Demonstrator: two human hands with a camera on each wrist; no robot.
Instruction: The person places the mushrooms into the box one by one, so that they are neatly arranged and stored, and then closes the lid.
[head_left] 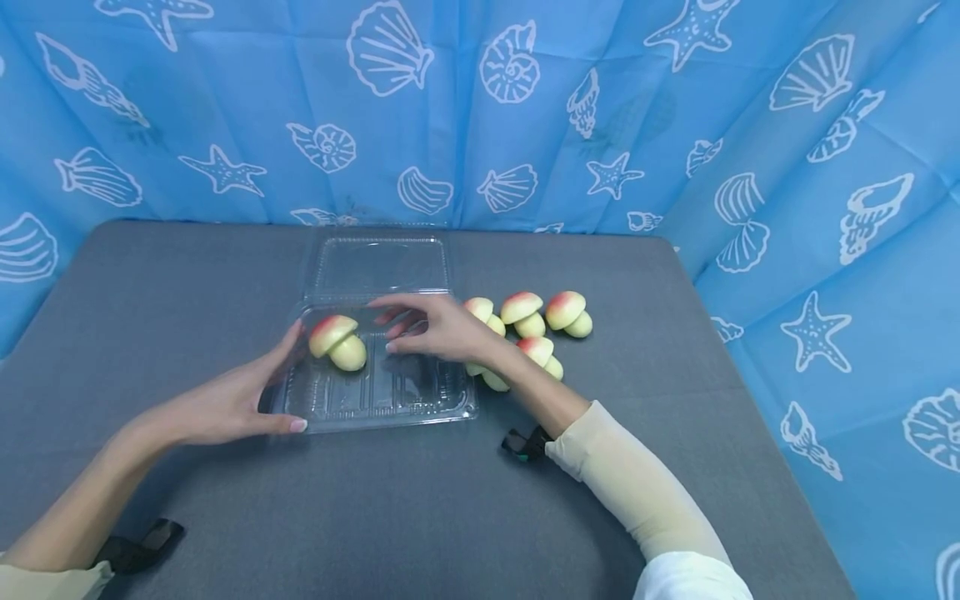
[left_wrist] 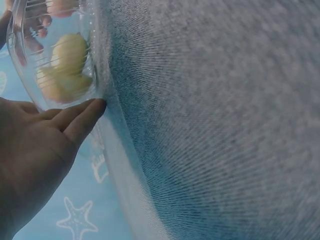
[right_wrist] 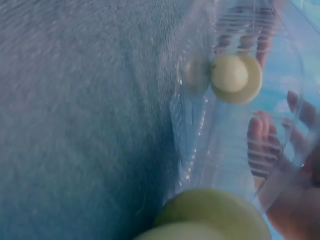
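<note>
A clear plastic clamshell container [head_left: 420, 408] lies with its lid [head_left: 382, 267] folded back. In its left part rests a mushroom-shaped piece [head_left: 337, 342], pale yellow with a reddish cap; the right wrist view also shows this yellow piece [right_wrist: 235, 77] through the plastic. My left hand [head_left: 217, 404] is at the container's left side, thumb and fingers spread and straight, fingertips against the wall in the left wrist view. Over the container hovers my right hand [head_left: 442, 327], fingers loosely bent, nothing visible in them.
Several similar mushroom-shaped pieces [head_left: 568, 312] lie on the grey table [head_left: 645, 467] right of the container, some partly behind the right hand and forearm. A blue curtain [head_left: 465, 125] with white shells stands behind and to the right. Black straps [head_left: 525, 446] sit at the wrists.
</note>
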